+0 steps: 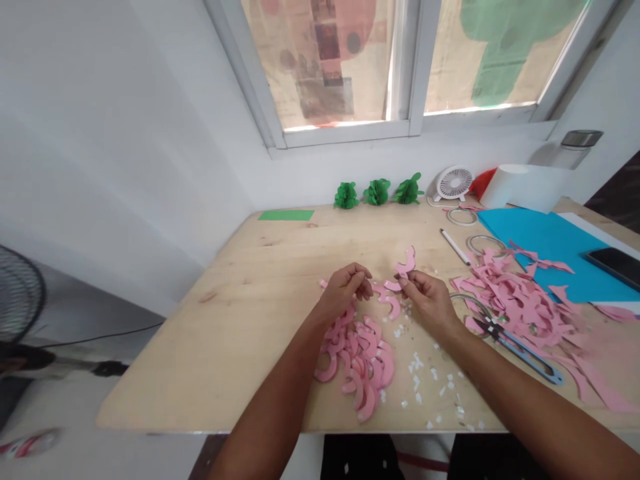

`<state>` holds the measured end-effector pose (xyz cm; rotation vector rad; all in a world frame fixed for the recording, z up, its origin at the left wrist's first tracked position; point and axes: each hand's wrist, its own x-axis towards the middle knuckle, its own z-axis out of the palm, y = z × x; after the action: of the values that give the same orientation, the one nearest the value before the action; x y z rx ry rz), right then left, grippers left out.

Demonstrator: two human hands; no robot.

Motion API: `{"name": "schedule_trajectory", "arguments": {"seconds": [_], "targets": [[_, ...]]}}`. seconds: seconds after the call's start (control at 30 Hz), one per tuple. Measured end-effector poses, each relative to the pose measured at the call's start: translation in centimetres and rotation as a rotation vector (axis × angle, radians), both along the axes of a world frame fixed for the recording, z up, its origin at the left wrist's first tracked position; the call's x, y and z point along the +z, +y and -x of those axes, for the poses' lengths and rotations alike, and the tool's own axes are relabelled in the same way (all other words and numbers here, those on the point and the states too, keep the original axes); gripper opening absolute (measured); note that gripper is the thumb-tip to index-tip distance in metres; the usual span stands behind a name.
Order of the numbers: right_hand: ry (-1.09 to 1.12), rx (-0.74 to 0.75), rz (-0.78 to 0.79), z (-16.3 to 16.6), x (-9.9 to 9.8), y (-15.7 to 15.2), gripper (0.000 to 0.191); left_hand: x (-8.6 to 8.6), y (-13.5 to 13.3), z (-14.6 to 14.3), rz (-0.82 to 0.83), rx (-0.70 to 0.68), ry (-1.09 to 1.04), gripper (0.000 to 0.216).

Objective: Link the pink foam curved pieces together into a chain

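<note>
My left hand (346,288) hovers over the wooden table (240,313) with its fingers curled and pinched together; whatever it grips is too small to make out. My right hand (427,300) pinches a pink curved paper piece (405,265) by its lower end, holding it up just right of the left hand. Below both hands lies a pile of pink curved paper cutouts (357,363). Small white paper bits (425,383) are scattered to the right of that pile.
Pink paper scraps (520,300) and scissors (520,347) lie at the right, beside a blue sheet (550,243) and a phone (617,263). A white pen (454,247), tape rings, a small fan (453,183), three green paper flowers (377,192) and a green sheet (286,215) sit further back.
</note>
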<state>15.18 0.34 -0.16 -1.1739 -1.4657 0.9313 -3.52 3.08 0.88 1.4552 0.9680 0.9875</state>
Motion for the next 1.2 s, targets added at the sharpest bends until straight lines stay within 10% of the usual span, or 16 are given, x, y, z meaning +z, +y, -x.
{"name": "schedule_trajectory", "arguments": {"seconds": [0.4,0.87,1.2], "targets": [[-0.040,-0.060,-0.035,-0.4,-0.2,0.4,0.029,-1.6,0.4,-0.4,-0.516,0.255,0.473,0.010],[-0.030,-0.055,-0.024,-0.3,-0.4,0.5,0.027,-2.5,0.1,-1.0,-0.639,0.099,0.915,0.026],[0.013,-0.067,-0.003,-0.4,-0.1,0.6,0.029,-1.9,0.4,-0.9,-0.621,0.063,0.777,0.012]]}}
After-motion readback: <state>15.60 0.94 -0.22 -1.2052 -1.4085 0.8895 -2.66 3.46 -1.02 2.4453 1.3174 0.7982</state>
